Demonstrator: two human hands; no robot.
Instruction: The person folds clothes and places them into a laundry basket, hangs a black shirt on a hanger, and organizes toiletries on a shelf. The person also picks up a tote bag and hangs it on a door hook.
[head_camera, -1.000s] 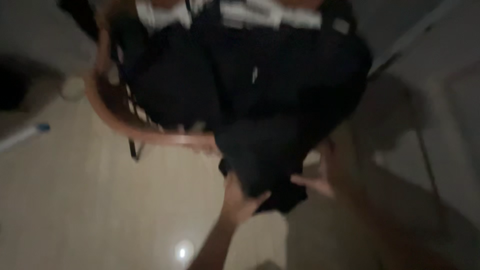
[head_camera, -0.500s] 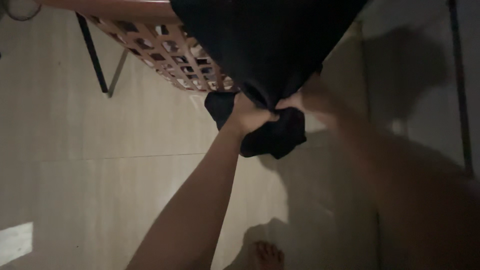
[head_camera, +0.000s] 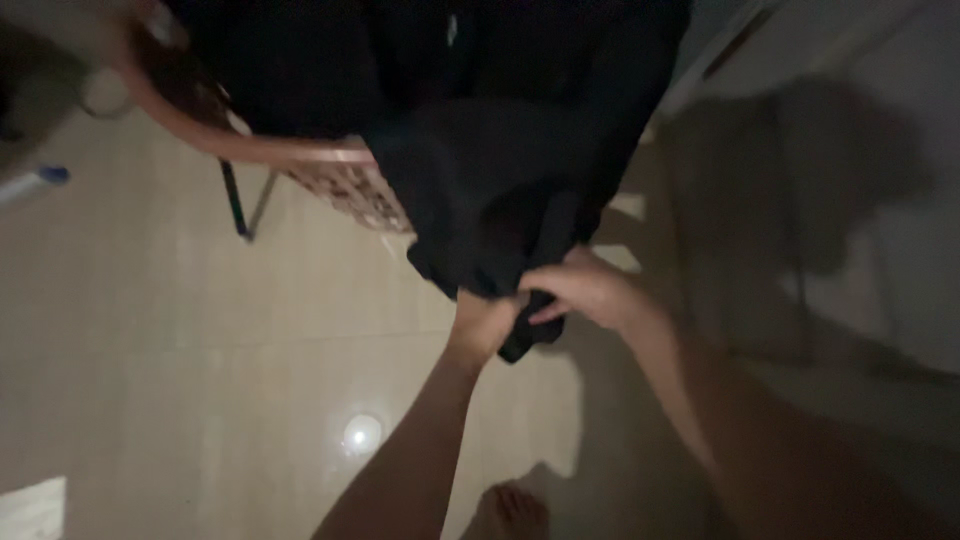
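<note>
A black garment (head_camera: 490, 170) hangs over the front edge of a reddish woven chair (head_camera: 340, 180). My left hand (head_camera: 487, 322) grips the lower hem of the garment from below. My right hand (head_camera: 585, 290) pinches the same hem just to the right, fingers curled into the cloth. Both hands sit close together, almost touching, in front of the chair seat. More dark clothing lies piled on the chair.
The pale tiled floor (head_camera: 180, 380) reflects a lamp spot (head_camera: 362, 433). My bare foot (head_camera: 515, 510) shows at the bottom. The chair's dark metal legs (head_camera: 240, 205) stand at left. A white stick with a blue end (head_camera: 35, 180) lies far left. A wall (head_camera: 880, 200) rises at right.
The view has swung, so the chair and garment sit lower and more to the left. Both hands keep hold of the garment's hem, which now hangs a little lower.
</note>
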